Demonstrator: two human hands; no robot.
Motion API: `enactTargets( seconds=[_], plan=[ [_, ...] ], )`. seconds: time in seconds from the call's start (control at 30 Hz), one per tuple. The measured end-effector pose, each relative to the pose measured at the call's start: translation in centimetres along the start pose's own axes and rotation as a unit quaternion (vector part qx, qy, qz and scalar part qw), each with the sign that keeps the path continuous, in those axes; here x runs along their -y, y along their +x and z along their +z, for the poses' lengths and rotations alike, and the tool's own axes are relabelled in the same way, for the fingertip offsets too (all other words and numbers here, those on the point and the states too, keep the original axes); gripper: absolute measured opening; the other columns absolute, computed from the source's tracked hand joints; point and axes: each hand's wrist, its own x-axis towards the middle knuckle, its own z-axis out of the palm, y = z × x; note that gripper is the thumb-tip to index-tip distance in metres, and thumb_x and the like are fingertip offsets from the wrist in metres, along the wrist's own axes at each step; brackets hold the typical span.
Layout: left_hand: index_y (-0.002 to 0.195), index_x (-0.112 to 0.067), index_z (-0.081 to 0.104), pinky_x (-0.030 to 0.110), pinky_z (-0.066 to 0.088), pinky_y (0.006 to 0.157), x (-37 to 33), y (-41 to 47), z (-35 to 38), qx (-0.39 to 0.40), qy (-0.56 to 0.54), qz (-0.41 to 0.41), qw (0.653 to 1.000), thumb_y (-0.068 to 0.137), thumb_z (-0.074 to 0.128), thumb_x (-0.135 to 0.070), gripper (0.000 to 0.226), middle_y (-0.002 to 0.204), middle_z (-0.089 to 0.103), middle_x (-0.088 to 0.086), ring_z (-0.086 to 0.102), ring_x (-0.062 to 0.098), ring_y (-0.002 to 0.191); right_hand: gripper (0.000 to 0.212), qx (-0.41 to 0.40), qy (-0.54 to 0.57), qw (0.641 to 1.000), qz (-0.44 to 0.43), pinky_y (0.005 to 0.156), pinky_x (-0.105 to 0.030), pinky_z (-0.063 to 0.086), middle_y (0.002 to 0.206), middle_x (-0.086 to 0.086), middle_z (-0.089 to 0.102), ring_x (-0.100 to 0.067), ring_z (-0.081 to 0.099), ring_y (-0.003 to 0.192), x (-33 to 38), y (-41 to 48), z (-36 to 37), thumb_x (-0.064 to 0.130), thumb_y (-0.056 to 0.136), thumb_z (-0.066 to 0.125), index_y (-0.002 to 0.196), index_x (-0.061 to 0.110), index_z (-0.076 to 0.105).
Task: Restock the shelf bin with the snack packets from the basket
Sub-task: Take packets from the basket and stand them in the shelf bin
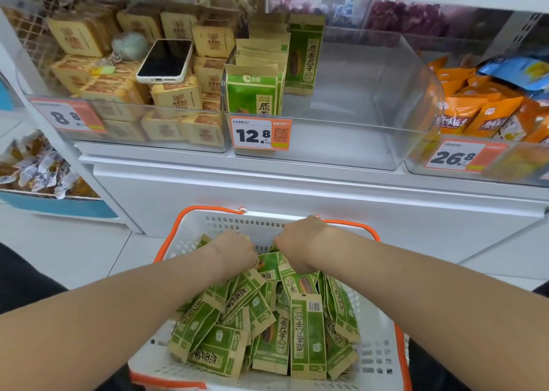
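Your left hand (237,251) is down in the white basket (190,242), its fingers buried among the green snack packets (267,325), so you cannot tell its hold. Your right hand (300,245) curls round one packet's top edge. Above, the clear shelf bin (371,99) holds a few packets at its left.

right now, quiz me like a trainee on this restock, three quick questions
1. True or false: the left hand and the right hand both reach into the basket of green packets.
2. The phone lies on: A) tan packets B) orange packets C) the floor.
3. Fill in: the price tag on the partly filled clear bin reads ___.

Key: 1 true; 2 A; 3 12.8
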Motion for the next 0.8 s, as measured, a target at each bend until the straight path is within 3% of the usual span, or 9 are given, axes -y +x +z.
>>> enactTargets(
  seconds=[0.03,0.1,0.17,0.27,0.33,0.43,0.57,0.7,0.8],
  plan=[
    [0.111,-0.015,0.070,0.038,0.055,0.075,0.7,0.0,-0.4,-0.014,-0.053,-0.012,0.998,0.089,0.083,-0.022,0.026,0.109,0.070,0.005,0.066,0.025,0.092,0.005,0.021,0.003,1.000,0.006,0.070,-0.039,0.048,0.085,-0.001,0.047,-0.019,0.052,0.073,-0.1,-0.1,-0.2,0.010,0.098,0.055,0.095,0.014,0.055],
    [0.112,-0.021,0.075,0.039,0.057,0.081,2.2,0.0,-0.9,-0.060,-0.182,-0.038,0.981,0.082,0.088,-0.036,0.037,0.111,0.069,0.000,0.068,0.023,0.101,0.028,0.063,0.014,0.998,0.006,0.084,-0.045,0.051,0.082,0.000,0.043,-0.024,0.053,0.080,-0.5,-0.2,-0.2,0.009,0.100,0.055,0.077,0.017,0.040],
    [0.115,-0.026,0.075,0.036,0.052,0.084,3.5,0.2,-1.1,-0.109,-0.302,-0.063,0.945,0.077,0.089,-0.050,0.047,0.114,0.061,-0.004,0.064,0.022,0.107,0.029,0.080,0.045,0.996,-0.002,0.091,-0.048,0.051,0.083,0.000,0.046,-0.022,0.053,0.078,-1.0,-0.3,-0.4,0.020,0.104,0.053,0.077,0.017,0.041],
    [0.103,-0.028,0.072,0.041,0.052,0.090,4.5,0.6,-1.2,-0.145,-0.430,-0.067,0.889,0.079,0.088,-0.052,0.037,0.111,0.056,-0.003,0.059,0.023,0.104,0.036,0.067,0.174,0.982,-0.013,0.078,-0.039,0.051,0.096,0.000,0.059,-0.023,0.059,0.086,-1.3,0.0,-0.7,0.046,0.107,0.045,0.111,0.014,0.060],
    [0.102,-0.024,0.068,0.039,0.052,0.089,4.8,0.6,-1.1,-0.142,-0.494,-0.044,0.857,0.088,0.083,-0.047,0.031,0.109,0.064,0.000,0.061,0.024,0.102,0.045,0.040,0.274,0.961,0.001,0.071,-0.038,0.052,0.094,-0.004,0.062,-0.026,0.064,0.089,-1.6,0.4,-1.0,0.050,0.109,0.042,0.109,0.009,0.061],
    [0.111,-0.023,0.065,0.030,0.050,0.076,4.5,0.0,-1.5,-0.109,-0.598,-0.006,0.794,0.097,0.074,-0.044,0.027,0.099,0.072,-0.006,0.066,0.012,0.089,0.036,-0.043,0.387,0.920,0.057,0.072,-0.042,0.063,0.086,-0.011,0.067,-0.032,0.073,0.080,-3.2,1.1,-0.9,0.035,0.105,0.058,0.081,0.009,0.059],
    [0.118,-0.033,0.066,0.031,0.057,0.086,3.0,-0.5,-2.9,-0.187,-0.637,-0.010,0.747,0.085,0.072,-0.042,0.035,0.113,0.074,-0.011,0.071,0.012,0.096,0.016,-0.087,0.510,0.842,0.153,0.062,-0.040,0.065,0.095,-0.018,0.073,-0.031,0.077,0.072,-4.2,0.3,-0.8,0.014,0.095,0.066,0.108,0.004,0.064],
    [0.116,-0.029,0.071,0.023,0.053,0.080,1.6,-1.7,-4.7,-0.208,-0.684,0.029,0.698,0.067,0.064,-0.042,0.052,0.116,0.077,-0.011,0.070,0.002,0.083,0.021,-0.110,0.556,0.800,0.196,0.044,-0.024,0.040,0.089,-0.018,0.074,-0.027,0.057,0.057,-4.2,-0.5,-0.9,0.008,0.092,0.063,0.112,0.005,0.060],
    [0.115,-0.023,0.077,0.031,0.057,0.096,1.8,-2.2,-5.2,-0.202,-0.708,0.041,0.676,0.073,0.069,-0.031,0.043,0.112,0.079,-0.003,0.074,0.013,0.102,0.007,-0.118,0.658,0.706,0.235,0.045,-0.026,0.038,0.076,-0.021,0.068,-0.022,0.046,0.046,-4.5,-0.4,-0.5,-0.005,0.088,0.054,0.090,0.000,0.060]
  ],
)
